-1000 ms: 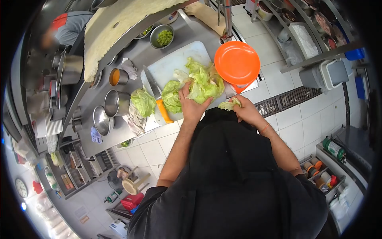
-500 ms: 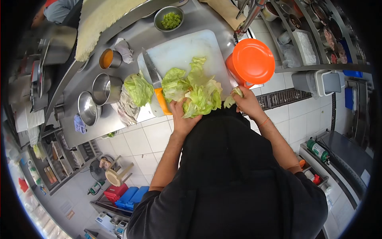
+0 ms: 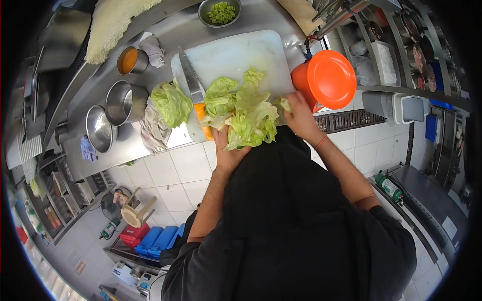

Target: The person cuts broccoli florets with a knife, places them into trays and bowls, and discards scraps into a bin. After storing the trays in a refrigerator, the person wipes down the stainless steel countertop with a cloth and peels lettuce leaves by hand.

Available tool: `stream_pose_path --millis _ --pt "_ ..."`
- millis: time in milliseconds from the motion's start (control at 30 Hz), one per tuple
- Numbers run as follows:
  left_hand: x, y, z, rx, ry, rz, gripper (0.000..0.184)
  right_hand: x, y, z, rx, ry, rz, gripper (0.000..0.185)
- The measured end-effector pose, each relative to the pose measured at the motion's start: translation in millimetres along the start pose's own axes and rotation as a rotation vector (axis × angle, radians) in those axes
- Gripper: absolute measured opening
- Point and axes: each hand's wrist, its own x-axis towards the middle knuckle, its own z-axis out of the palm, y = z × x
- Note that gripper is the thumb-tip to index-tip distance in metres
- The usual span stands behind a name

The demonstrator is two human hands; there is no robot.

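My left hand (image 3: 230,154) is closed around the near side of a loose bunch of lettuce leaves (image 3: 251,120) at the front edge of the white cutting board (image 3: 236,47). Pinched in my right hand (image 3: 303,120) is a small torn piece of lettuce (image 3: 285,104), just right of the bunch. A knife (image 3: 190,75) with an orange handle lies on the board's left side, its handle end close to my left fingers. Left of the knife rests another lettuce head (image 3: 171,104). An orange lidded bucket (image 3: 329,79) stands right of the board, beside my right hand.
Behind the board sits a metal bowl of chopped greens (image 3: 221,13). On the steel counter at left are a pot of orange liquid (image 3: 132,60), a deep steel pot (image 3: 125,103), a steel bowl (image 3: 100,129) and crumpled cloths (image 3: 153,125). A metal shelf edge overhangs the upper left.
My right hand has moved up and left, from near my apron to the board's right edge, still with the lettuce piece. My left hand stays on the bunch. The view has shifted slightly.
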Motion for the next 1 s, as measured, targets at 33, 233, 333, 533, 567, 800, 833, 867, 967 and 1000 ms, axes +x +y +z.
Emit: stream_pose_path --millis 33,233,333,533,567,800,833,867,967,1000 --pt "1 0 -1 0.024 -0.013 -0.008 0.106 -6 -4 3 -0.014 -0.02 -0.04 0.034" --pt "9 7 -6 0.022 -0.049 -0.056 0.097 -21 11 29 -0.307 -0.13 -0.217 0.036" --pt "20 16 -7 -0.032 -0.1 -0.082 0.091 -15 20 31 -0.295 -0.133 -0.185 0.035" --pt "31 20 -10 -0.118 -0.139 -0.004 0.087 -2 23 36 0.539 0.096 0.272 0.028" --pt "32 19 -13 -0.164 -0.157 0.009 0.087 -4 24 30 0.825 -0.001 0.422 0.026" --pt "55 56 -46 -0.004 -0.44 0.32 0.087 -3 -60 -30 1.007 -0.218 0.363 0.041" --pt "60 54 -45 0.004 -0.468 0.396 0.084 -7 -63 -41 0.921 -0.265 0.344 0.044" --pt "61 56 -45 0.044 -0.481 0.413 0.083 -12 -68 -48 0.818 -0.226 0.27 0.043" --pt "58 71 -45 0.138 -0.502 0.457 0.083 -33 -79 -53 0.435 -0.07 -0.005 0.04" --pt "56 78 -43 0.144 -0.504 0.474 0.083 -40 -78 -55 0.465 -0.053 0.031 0.038"
